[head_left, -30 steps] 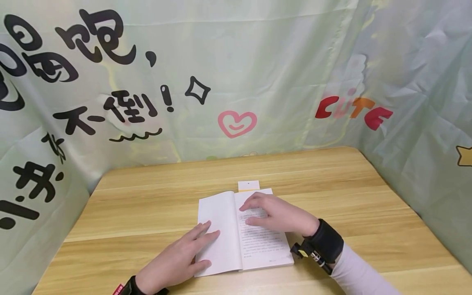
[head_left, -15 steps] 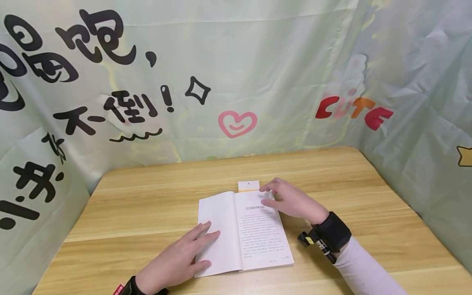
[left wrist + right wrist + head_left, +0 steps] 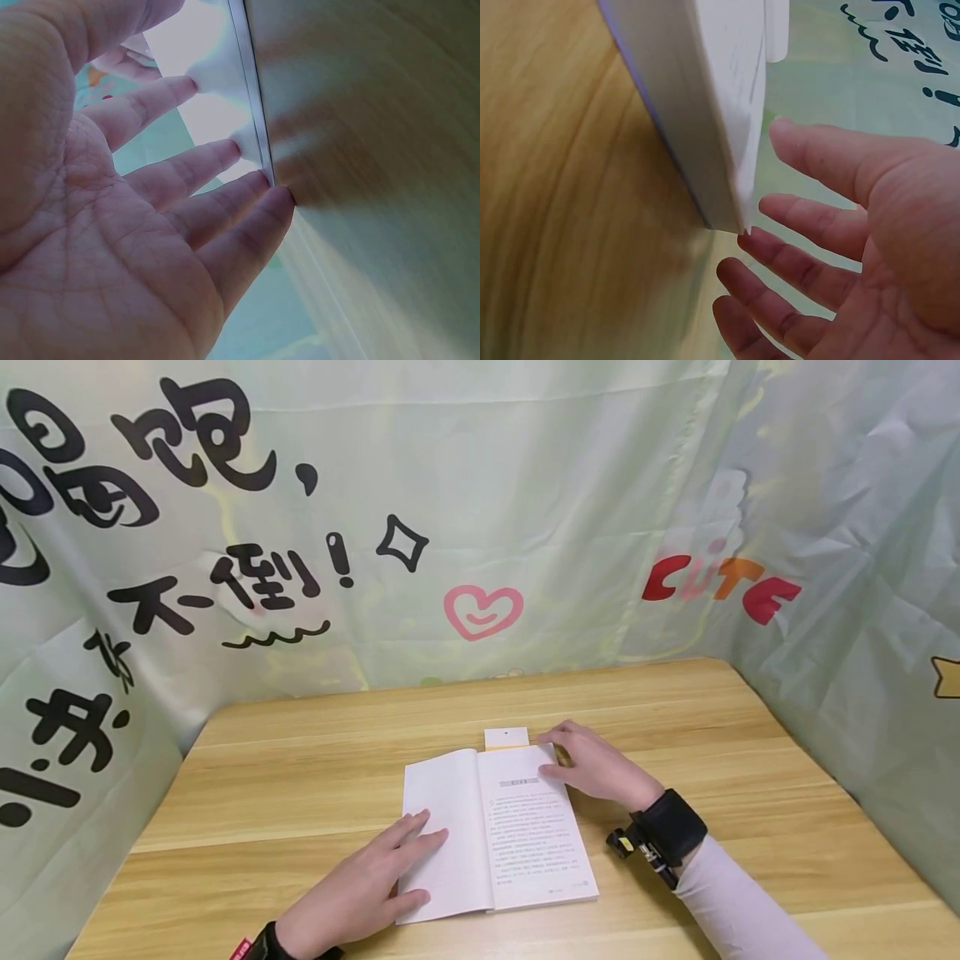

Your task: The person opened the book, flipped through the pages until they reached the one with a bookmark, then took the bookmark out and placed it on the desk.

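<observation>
An open book [image 3: 525, 835] lies on the wooden table, its left page blank and its right page printed under a grey heading bar. My left hand [image 3: 367, 885] rests with spread, straight fingers on the left page; in the left wrist view its fingertips [image 3: 229, 150] lie along the book's edge. At the far right corner of the book is my right hand [image 3: 600, 768], thumb and fingers loosely bent and apart. The right wrist view has the fingers [image 3: 799, 266] beside the page corner, with nothing pinched. A white card with a yellow stripe [image 3: 506, 738] sticks out past the book's top edge.
The wooden table [image 3: 300, 777] carries the book near its front middle. A pale green cloth [image 3: 585, 527] with black characters, a pink heart and colourful letters hangs behind and at both sides. Each wrist wears a black strap [image 3: 670, 828].
My right hand has moved right and away from me, from over the printed page to its far right corner, uncovering the heading. The left hand and the book have stayed put.
</observation>
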`<state>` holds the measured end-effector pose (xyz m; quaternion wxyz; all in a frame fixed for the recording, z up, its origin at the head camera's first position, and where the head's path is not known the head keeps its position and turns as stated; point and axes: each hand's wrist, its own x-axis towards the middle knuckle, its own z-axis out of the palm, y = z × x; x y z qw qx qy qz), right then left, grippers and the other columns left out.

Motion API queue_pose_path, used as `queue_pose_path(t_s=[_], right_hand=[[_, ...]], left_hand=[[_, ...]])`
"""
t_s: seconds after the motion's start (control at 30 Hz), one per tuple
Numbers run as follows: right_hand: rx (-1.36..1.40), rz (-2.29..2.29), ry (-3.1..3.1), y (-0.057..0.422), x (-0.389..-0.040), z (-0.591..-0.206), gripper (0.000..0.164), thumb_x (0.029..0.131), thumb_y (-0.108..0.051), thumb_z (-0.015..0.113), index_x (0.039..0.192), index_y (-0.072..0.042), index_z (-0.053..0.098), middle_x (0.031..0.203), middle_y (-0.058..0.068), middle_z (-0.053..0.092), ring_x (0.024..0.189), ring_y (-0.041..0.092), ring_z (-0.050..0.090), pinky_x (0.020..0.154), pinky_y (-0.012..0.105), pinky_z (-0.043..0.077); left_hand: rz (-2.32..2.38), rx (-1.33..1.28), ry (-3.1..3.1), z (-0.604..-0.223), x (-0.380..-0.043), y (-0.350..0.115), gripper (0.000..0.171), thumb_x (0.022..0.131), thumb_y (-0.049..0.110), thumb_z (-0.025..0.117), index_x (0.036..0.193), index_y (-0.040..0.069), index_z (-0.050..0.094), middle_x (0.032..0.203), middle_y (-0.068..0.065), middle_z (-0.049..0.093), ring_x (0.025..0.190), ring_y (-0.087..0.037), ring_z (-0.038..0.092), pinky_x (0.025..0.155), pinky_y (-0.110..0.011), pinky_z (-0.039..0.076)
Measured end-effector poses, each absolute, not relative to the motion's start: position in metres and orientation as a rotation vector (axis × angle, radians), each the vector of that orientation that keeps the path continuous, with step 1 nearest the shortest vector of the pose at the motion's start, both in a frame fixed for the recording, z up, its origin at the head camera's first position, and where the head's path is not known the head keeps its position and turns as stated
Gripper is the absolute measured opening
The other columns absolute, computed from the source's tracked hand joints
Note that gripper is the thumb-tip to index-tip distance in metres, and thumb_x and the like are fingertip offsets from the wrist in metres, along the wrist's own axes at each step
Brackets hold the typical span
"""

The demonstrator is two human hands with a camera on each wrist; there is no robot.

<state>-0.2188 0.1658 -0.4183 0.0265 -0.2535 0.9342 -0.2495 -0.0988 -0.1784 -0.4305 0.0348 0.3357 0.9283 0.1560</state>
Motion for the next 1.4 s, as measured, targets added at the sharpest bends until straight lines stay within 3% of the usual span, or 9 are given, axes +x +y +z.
queue_pose_path(t_s=[0.23,0.87,1.17,1.3,1.4], right_hand=[[-0.772,-0.764,2.856,0.1669,-0.2211,-0.4227,0.048,0.093,-0.024,0.066,0.133,0.000,0.056,0.122,0.013,0.054,0.099,0.021,0.052,0.076,0.034,0.042],[-0.776,-0.797,2.877,0.1649,-0.2247,-0.4259,0.046,0.088,-0.020,0.071,0.129,-0.001,0.058,0.115,0.012,0.055,0.094,0.022,0.051,0.080,0.035,0.044],[-0.727,-0.765,2.914,0.1645,-0.2245,-0.4232,0.033,0.088,-0.020,0.071,0.115,-0.003,0.061,0.095,0.007,0.049,0.081,0.020,0.046,0.065,0.032,0.038],[-0.722,-0.759,2.928,0.1658,-0.2247,-0.4235,0.020,0.089,-0.022,0.069,0.096,-0.005,0.061,0.091,0.008,0.047,0.078,0.019,0.044,0.060,0.031,0.035],[-0.724,-0.773,2.939,0.1674,-0.2254,-0.4252,0.023,0.090,-0.024,0.069,0.078,-0.010,0.055,0.091,0.008,0.047,0.078,0.019,0.043,0.060,0.030,0.034]], left_hand=[[0.479,1.032,2.857,-0.4297,-0.0988,-0.1782,0.065,0.090,0.035,0.067,0.148,0.018,0.043,0.151,-0.013,0.031,0.135,-0.027,0.033,0.099,-0.042,0.040],[0.468,1.028,2.864,-0.4285,-0.1000,-0.1778,0.065,0.090,0.036,0.066,0.148,0.018,0.042,0.151,-0.013,0.031,0.135,-0.028,0.033,0.099,-0.044,0.039],[0.460,1.023,2.862,-0.4282,-0.1000,-0.1780,0.065,0.090,0.036,0.066,0.148,0.019,0.042,0.151,-0.013,0.031,0.135,-0.028,0.032,0.099,-0.044,0.039],[0.455,1.017,2.856,-0.4278,-0.0998,-0.1780,0.065,0.090,0.037,0.065,0.149,0.020,0.041,0.152,-0.012,0.031,0.135,-0.028,0.032,0.098,-0.043,0.040],[0.459,1.011,2.852,-0.4276,-0.0995,-0.1780,0.066,0.090,0.038,0.065,0.149,0.020,0.041,0.152,-0.012,0.031,0.134,-0.027,0.033,0.097,-0.044,0.041]])
